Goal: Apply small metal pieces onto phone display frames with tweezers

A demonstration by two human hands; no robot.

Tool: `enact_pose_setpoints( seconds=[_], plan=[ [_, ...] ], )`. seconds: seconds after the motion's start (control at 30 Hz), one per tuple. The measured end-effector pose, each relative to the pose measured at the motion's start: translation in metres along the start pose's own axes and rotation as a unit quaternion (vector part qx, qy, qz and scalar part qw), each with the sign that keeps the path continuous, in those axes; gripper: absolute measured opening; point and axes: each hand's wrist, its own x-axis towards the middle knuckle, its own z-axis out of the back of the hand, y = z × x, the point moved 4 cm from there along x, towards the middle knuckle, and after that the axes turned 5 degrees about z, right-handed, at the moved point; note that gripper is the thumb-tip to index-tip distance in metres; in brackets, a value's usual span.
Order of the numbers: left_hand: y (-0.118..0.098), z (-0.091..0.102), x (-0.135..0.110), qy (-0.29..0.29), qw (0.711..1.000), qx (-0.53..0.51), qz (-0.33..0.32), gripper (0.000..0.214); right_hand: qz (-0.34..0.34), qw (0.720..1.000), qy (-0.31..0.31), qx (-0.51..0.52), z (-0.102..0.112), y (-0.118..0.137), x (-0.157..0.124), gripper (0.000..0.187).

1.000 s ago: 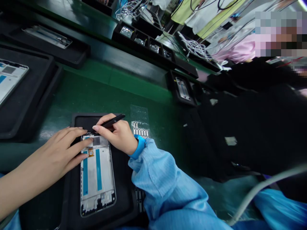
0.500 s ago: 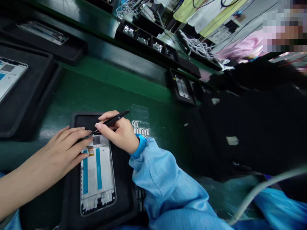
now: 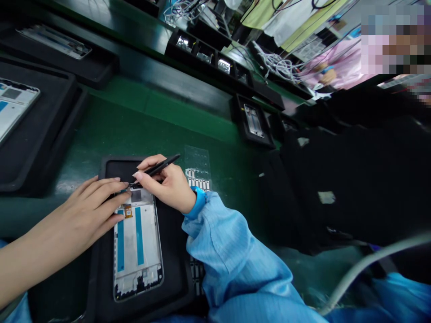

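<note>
A white phone frame (image 3: 137,249) with two blue strips lies in a black tray (image 3: 175,269) in front of me. My left hand (image 3: 88,211) rests flat on the frame's upper left corner, fingers stretched out beside a small orange flex part (image 3: 127,211). My right hand (image 3: 168,184) pinches black tweezers (image 3: 158,167) whose tips meet the frame's top edge, close to my left fingertips. A clear sheet of small white parts (image 3: 198,176) lies just right of my right hand.
Black trays (image 3: 43,134) with another white frame (image 3: 11,105) sit at the left. A dark conveyor strip and trays of parts (image 3: 215,60) run along the back. A tray with a frame (image 3: 254,121) is at the right. A person in pink works far right.
The tweezers' tips and my right hand have edged slightly toward the frame's top edge. My left hand has hardly moved.
</note>
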Motion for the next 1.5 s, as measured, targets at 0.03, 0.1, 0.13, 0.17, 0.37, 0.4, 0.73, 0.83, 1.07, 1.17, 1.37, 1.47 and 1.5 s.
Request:
enact_pose_setpoints(
  seconds=[0.03, 0.1, 0.13, 0.17, 0.37, 0.4, 0.73, 0.83, 1.07, 1.17, 1.37, 1.47, 1.5],
  plan=[
    [0.000, 0.000, 0.000, 0.001, 1.000, -0.002, 0.001, 0.035, 0.000, 1.000, -0.005, 0.002, 0.001, 0.000, 0.000, 0.017],
    [0.001, 0.000, 0.000, -0.002, 1.000, -0.009, 0.000, 0.034, 0.000, 1.000, -0.013, 0.007, 0.002, -0.001, 0.000, 0.017],
    [0.001, 0.000, -0.001, -0.005, 1.000, -0.012, -0.001, 0.034, 0.000, 1.000, -0.013, 0.011, 0.002, -0.001, 0.000, 0.017],
    [0.001, 0.000, -0.001, -0.007, 1.000, -0.015, -0.001, 0.034, -0.001, 1.000, -0.013, 0.015, 0.002, -0.002, -0.001, 0.017],
    [0.001, -0.002, -0.002, -0.004, 1.000, -0.012, 0.003, 0.034, -0.007, 0.999, -0.020, 0.035, 0.003, -0.003, -0.002, 0.018],
    [0.001, -0.002, -0.002, -0.003, 1.000, -0.010, 0.002, 0.034, -0.004, 0.999, -0.017, 0.027, 0.002, -0.003, -0.002, 0.018],
    [0.005, -0.005, -0.005, 0.013, 0.997, -0.051, 0.048, 0.034, 0.009, 1.000, 0.022, -0.013, -0.001, -0.003, 0.002, 0.018],
    [0.007, -0.005, -0.006, 0.016, 0.996, -0.060, 0.064, 0.034, 0.021, 0.999, 0.024, -0.018, -0.001, -0.003, 0.002, 0.018],
    [0.007, -0.004, -0.006, 0.017, 0.996, -0.062, 0.064, 0.035, 0.052, 0.994, 0.029, -0.093, -0.001, 0.007, -0.001, 0.019],
    [0.007, -0.004, -0.005, 0.019, 0.995, -0.063, 0.069, 0.035, 0.067, 0.991, 0.030, -0.107, -0.001, 0.010, -0.001, 0.021],
    [0.006, -0.003, -0.004, 0.018, 0.996, -0.057, 0.062, 0.035, 0.088, 0.989, 0.042, -0.112, -0.001, 0.007, 0.000, 0.021],
    [0.006, -0.003, -0.004, 0.022, 0.996, -0.053, 0.062, 0.034, 0.107, 0.987, 0.040, -0.113, 0.000, 0.008, -0.001, 0.019],
    [0.006, -0.002, -0.004, 0.023, 0.997, -0.051, 0.061, 0.034, 0.116, 0.986, 0.040, -0.116, 0.000, 0.009, -0.001, 0.018]
  ],
)
